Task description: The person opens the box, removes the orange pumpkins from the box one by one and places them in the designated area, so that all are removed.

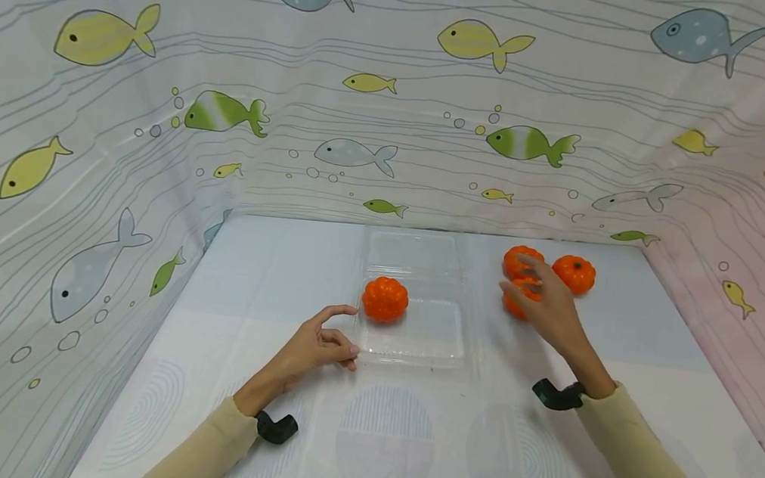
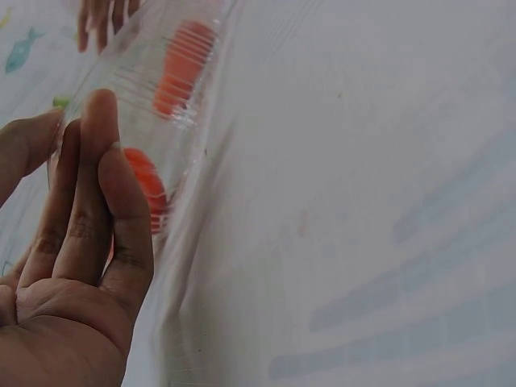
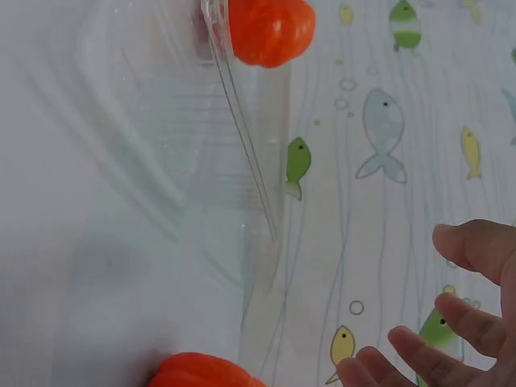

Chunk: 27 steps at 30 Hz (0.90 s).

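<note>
A clear plastic clamshell box (image 1: 431, 338) lies unfolded on the table, its lid (image 1: 411, 253) toward the back. One small orange pumpkin (image 1: 385, 300) sits in the box's left part. My left hand (image 1: 318, 346) is at the box's left edge, fingers loosely bent; the left wrist view has its fingertips (image 2: 100, 109) against or very near the plastic. My right hand (image 1: 550, 307) hovers over the pumpkins on the right with fingers spread and nothing held. It partly hides a front pumpkin (image 1: 517, 300) and a rear one (image 1: 520, 259); another pumpkin (image 1: 573, 275) lies to their right.
A fish-patterned curtain (image 1: 427, 121) surrounds the table's back and sides. The white table cover (image 1: 399, 438) carries pale round prints near the front. Dark bands (image 1: 556, 395) are worn on both wrists.
</note>
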Available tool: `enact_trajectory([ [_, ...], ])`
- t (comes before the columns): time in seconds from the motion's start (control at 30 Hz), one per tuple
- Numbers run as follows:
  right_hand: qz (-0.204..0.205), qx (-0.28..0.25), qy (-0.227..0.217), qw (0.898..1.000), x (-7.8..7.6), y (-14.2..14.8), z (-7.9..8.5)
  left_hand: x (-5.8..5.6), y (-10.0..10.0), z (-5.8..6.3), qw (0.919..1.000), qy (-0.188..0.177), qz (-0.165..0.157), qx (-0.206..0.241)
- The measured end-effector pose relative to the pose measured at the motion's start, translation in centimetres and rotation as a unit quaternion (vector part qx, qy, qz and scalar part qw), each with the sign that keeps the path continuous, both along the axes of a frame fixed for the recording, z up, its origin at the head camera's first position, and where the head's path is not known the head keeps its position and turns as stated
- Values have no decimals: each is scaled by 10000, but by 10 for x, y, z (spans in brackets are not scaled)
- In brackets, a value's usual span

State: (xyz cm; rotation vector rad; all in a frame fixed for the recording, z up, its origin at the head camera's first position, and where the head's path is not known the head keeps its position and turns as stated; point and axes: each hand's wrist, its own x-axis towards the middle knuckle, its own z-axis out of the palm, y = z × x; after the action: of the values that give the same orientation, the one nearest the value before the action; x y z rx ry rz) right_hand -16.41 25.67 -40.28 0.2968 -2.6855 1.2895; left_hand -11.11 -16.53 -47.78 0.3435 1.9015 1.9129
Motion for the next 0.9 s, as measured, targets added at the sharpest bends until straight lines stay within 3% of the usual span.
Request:
enact_trajectory([
  [0.5,1006,139,-28,9948,-11,-48,14,2,0,0,9999,-94,93,-35],
  [0.9,1642,332,-379,9851,-14,-83,17,2,1,2,9999,-107,125,-36],
])
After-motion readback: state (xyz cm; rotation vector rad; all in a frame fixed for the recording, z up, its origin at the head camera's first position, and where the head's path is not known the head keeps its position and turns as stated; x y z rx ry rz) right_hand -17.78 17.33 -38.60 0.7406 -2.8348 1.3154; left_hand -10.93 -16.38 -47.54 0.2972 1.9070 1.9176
